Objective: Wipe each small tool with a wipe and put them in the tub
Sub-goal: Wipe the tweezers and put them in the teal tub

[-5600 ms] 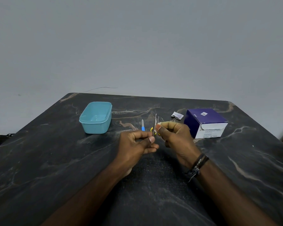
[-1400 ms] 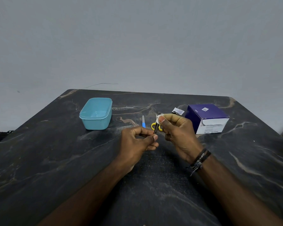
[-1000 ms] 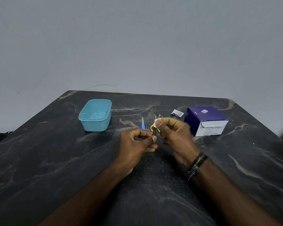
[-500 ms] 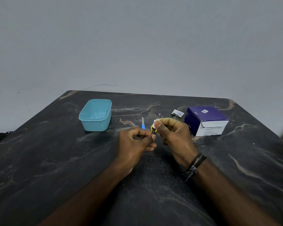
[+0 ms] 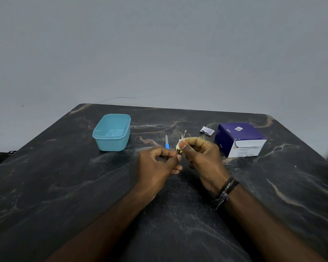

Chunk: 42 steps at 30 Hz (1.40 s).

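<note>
Hands meet mid-table: the left hand (image 5: pixel 160 163) pinches a thin dark tool (image 5: pixel 178 151) between thumb and forefinger, and the right hand (image 5: pixel 201 157) pinches a white wipe (image 5: pixel 181 142) around its upper part. Just beyond the fingertips lie a blue-handled tool (image 5: pixel 166 142) and tweezers (image 5: pixel 183 133). The teal tub (image 5: pixel 112 132) stands beyond the left hand, bare tabletop (image 5: pixel 64 176) between. A purple box (image 5: pixel 240 138) sits beyond the right hand, near the table's far edge.

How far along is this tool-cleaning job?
Early on. The tub looks empty, so nothing is finished. In hand: the left hand holds a thin tool while the right hand rubs it with a wipe. Left: the blue-handled tool and a yellow-handled one on the table.
</note>
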Each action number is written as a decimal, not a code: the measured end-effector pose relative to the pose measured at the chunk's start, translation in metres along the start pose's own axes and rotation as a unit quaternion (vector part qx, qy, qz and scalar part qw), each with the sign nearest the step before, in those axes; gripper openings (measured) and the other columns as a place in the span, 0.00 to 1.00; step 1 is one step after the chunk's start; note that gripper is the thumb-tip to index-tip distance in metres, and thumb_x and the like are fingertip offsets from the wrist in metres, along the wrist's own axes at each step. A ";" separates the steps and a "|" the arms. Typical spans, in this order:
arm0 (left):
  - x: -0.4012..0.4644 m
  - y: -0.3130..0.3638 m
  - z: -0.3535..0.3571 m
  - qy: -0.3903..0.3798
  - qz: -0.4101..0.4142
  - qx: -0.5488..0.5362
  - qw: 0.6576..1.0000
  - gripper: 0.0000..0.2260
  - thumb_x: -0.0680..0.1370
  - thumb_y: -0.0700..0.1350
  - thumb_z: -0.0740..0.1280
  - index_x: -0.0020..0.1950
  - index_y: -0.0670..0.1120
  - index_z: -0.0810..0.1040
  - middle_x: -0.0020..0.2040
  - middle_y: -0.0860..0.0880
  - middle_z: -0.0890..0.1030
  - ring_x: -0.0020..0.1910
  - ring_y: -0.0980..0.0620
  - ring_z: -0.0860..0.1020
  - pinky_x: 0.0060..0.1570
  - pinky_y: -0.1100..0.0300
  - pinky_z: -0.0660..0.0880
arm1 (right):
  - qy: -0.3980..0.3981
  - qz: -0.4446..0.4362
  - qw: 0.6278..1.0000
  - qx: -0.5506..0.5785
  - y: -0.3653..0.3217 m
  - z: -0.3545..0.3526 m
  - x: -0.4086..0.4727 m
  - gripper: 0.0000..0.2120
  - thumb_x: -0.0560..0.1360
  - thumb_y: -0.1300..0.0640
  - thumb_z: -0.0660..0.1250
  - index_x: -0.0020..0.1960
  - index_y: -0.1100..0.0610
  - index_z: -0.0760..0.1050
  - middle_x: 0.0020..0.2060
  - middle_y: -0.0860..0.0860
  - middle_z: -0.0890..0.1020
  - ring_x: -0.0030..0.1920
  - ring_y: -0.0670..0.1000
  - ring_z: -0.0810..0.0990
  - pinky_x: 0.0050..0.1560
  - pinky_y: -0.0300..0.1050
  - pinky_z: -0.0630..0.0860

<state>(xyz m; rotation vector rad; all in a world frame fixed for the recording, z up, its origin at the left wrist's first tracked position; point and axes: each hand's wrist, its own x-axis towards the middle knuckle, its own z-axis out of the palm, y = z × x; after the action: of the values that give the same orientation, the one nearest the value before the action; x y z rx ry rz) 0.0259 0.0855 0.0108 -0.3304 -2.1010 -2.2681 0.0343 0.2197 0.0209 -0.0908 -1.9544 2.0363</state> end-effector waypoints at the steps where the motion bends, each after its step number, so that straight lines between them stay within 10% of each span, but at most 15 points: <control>1: 0.000 0.000 0.000 0.000 0.001 0.004 1.000 0.05 0.72 0.35 0.73 0.47 0.37 0.81 0.36 0.43 0.84 0.33 0.47 0.84 0.34 0.59 0.81 | 0.000 0.002 1.000 0.001 -0.001 0.000 0.000 0.05 0.75 0.59 0.71 0.48 0.61 0.81 0.41 0.55 0.85 0.34 0.39 0.79 0.31 0.29 0.71; 42: -0.001 -0.001 0.004 -0.016 0.002 0.023 1.000 0.05 0.74 0.36 0.72 0.48 0.37 0.80 0.37 0.42 0.83 0.33 0.46 0.84 0.34 0.58 0.81 | 0.023 -0.012 0.999 0.021 -0.005 -0.006 0.003 0.06 0.74 0.56 0.71 0.48 0.58 0.81 0.44 0.60 0.85 0.37 0.46 0.80 0.27 0.34 0.69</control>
<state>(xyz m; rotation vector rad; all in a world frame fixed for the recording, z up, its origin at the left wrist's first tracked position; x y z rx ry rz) 0.0272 0.0892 0.0096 -0.3728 -2.1624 -2.2217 0.0336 0.2266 0.0260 -0.1026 -1.8751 2.0407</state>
